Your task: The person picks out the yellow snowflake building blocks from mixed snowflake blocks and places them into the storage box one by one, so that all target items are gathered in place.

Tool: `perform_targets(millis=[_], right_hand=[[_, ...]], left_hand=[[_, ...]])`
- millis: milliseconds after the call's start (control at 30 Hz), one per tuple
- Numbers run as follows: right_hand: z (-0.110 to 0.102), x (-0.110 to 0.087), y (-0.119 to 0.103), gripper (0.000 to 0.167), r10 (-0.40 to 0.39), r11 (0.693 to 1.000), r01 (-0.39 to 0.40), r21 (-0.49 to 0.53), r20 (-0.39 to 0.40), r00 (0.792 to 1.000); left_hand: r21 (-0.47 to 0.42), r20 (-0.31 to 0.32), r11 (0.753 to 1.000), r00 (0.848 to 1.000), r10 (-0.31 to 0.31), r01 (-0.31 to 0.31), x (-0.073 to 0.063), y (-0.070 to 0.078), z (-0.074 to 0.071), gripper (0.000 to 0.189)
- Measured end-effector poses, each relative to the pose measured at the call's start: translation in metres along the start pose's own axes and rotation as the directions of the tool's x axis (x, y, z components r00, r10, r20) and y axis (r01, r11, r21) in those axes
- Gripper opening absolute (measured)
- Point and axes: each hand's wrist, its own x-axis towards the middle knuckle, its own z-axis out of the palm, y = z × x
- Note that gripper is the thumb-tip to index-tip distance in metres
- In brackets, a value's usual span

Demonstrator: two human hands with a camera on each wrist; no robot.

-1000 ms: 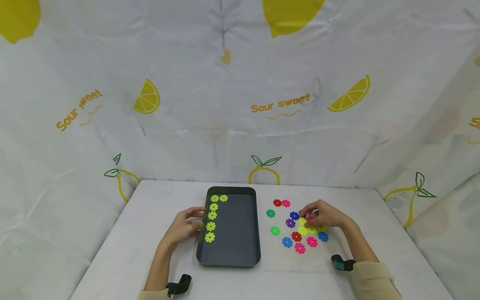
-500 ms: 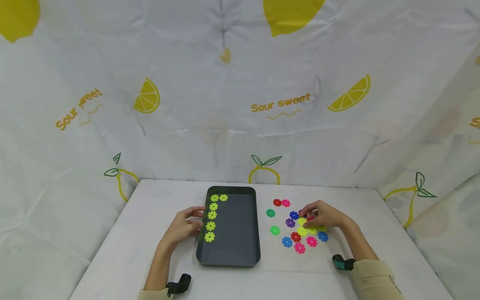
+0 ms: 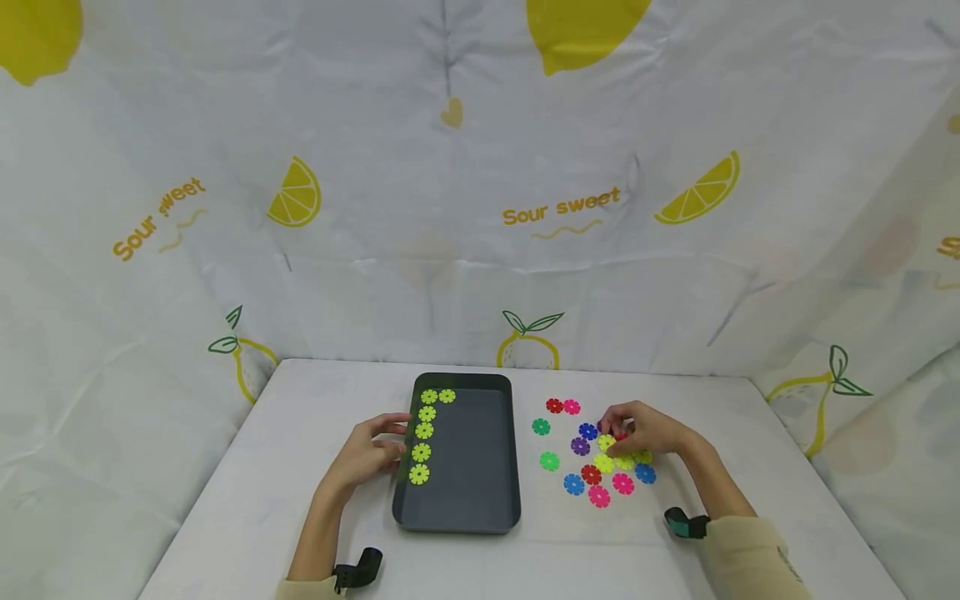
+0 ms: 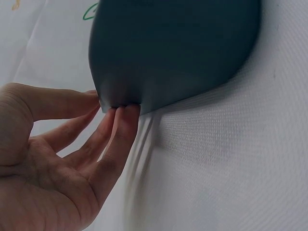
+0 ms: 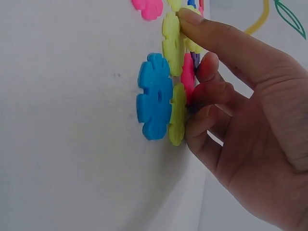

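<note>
My left hand (image 3: 365,454) is at the left edge of a dark grey tray (image 3: 480,450), its fingertips and thumb touching the outer wall; the left wrist view shows the fingertips against the tray wall (image 4: 159,62). Inside the tray, yellow notched discs (image 3: 424,431) line the left side, one more beside the top. My right hand (image 3: 645,429) is over a loose group of coloured discs, thumb and index finger pinching a yellow disc (image 3: 606,442). In the right wrist view, a blue disc (image 5: 155,98) and a yellow disc (image 5: 177,115) lie near the curled fingers.
Red (image 3: 591,474), pink (image 3: 599,497), green (image 3: 550,462), blue (image 3: 573,484) and purple (image 3: 580,447) discs lie scattered between the tray and the right hand. A white cloth with lemon prints (image 3: 480,208) hangs behind the white table (image 3: 570,567).
The yellow disc between my right thumb and index finger has shifted very slightly. The left hand and the tray stay in place.
</note>
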Motion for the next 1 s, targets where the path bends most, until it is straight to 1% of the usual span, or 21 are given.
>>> perform_targets(millis=[300, 633, 700, 833, 1000], right_hand=[[0.005, -0.007, -0.005, 0.031, -0.009, 1.000, 0.008, -0.030, -0.062, 0.998], [0.005, -0.010, -0.007, 0.030, 0.011, 0.999, -0.014, -0.038, -0.080, 0.997], [0.004, -0.010, -0.009, 0.030, 0.010, 1.000, -0.012, -0.029, -0.091, 0.996], [0.002, -0.006, -0.019, 0.030, -0.041, 0.999, 0.042, 0.002, -0.111, 0.993], [0.002, 0.003, -0.038, 0.033, -0.087, 0.995, 0.093, 0.034, -0.134, 0.987]], left_hand=[[0.001, -0.002, 1.000, 1.000, 0.000, 0.000, 0.001, -0.002, 0.000, 0.058], [0.003, -0.012, 1.000, 1.000, -0.004, 0.004, 0.003, -0.003, 0.001, 0.057], [-0.004, -0.014, 1.000, 1.000, -0.013, 0.013, 0.003, -0.003, 0.001, 0.057], [-0.003, -0.006, 1.000, 1.000, -0.011, 0.011, 0.002, -0.003, 0.000, 0.057], [-0.002, -0.003, 1.000, 1.000, -0.001, 0.001, 0.001, -0.001, -0.001, 0.058]])
